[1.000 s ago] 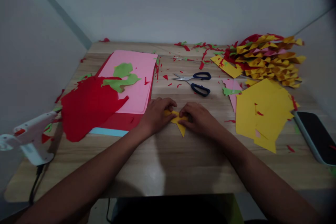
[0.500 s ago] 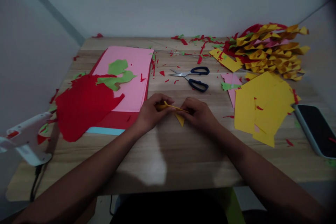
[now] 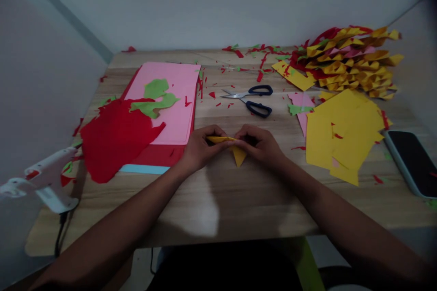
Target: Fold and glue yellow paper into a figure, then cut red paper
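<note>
Both forearms reach in over the near edge of a wood-grain table, and the left hand and right hand nearly meet, thumbs close together. Each is pinched on a small folded piece of yellow paper, which spans the gap between them, its thin edge running into the left hand's curled fingers and a pointed flap hanging below the right thumb. Out to the left, a white glue gun stands with its cord trailing down; far to the right lies a phone, screen up and dark. Beyond the left wrist, a ragged red piece and green scraps rest on pink sheets. Open scissors lie past the hands, with flat yellow sheets to their right. Farther back, a cluster of folded yellow paper sits near a pale wall.
</note>
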`<state>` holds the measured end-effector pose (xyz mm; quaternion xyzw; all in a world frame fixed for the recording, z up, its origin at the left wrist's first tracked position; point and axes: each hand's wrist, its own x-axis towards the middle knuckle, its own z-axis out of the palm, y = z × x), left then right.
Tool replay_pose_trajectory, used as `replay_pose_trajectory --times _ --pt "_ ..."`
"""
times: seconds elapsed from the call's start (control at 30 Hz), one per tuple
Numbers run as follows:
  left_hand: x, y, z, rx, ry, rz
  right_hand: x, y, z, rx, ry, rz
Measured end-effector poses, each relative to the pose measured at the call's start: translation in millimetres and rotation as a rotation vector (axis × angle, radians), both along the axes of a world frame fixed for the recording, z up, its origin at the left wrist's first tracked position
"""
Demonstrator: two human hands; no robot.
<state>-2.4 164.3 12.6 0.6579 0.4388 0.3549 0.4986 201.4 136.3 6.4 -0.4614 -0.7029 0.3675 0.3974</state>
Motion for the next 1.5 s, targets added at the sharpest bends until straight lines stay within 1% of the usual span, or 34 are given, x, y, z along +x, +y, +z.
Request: replay_pose_trajectory --times 0.1,0.23,0.43,0.63,0.73,0.83,1.07,1.17,1.23,1.3,1.4,1.5 --pt "0 -1 2.6 0.023 0.045 -0.042 -1 -1 3.4 -0.015 0.015 -0.026" --pt "-1 0 3.7 0.012 0.06 -0.061 -3 -2 6.8 -0.019 -0.007 -0.001" --pt "0 1 3.7 0.044 0.037 -0.077 -4 -3 5.4 -0.009 -0.033 -0.005" --pt "1 1 5.8 0.088 0.101 -0.101 -4 -2 3.6 -0.002 -0.053 0.002" --pt "2 -1 6.7 0.136 0.094 -0.086 -5 -1 3.2 -0.005 -0.054 0.014" --pt "5 -3 6.2 0.121 0.048 0.013 -6 -1 3.8 -0.026 -0.046 -0.012" --pt "6 1 -1.4 -0.037 -0.129 0.331 -5 3 6.2 -0.127 0.011 -0.12" --pt "6 5 -5.3 -0.078 -0.192 0.389 -3 5 4.7 -0.141 0.059 -0.161" --pt "6 5 -6.4 -0.103 -0.215 0.385 -2 6 3.8 -0.144 0.085 -0.179" --pt "5 5 -6.0 -0.142 -0.226 0.351 -1 6 3.6 -0.149 0.107 -0.177" --pt "4 3 -3.6 -0.179 -0.176 0.222 -1 4 4.5 -0.155 0.108 -0.122" --pt "3 2 -1.2 -0.099 -0.091 0.087 -2 3 5.2 -0.144 0.048 -0.087"
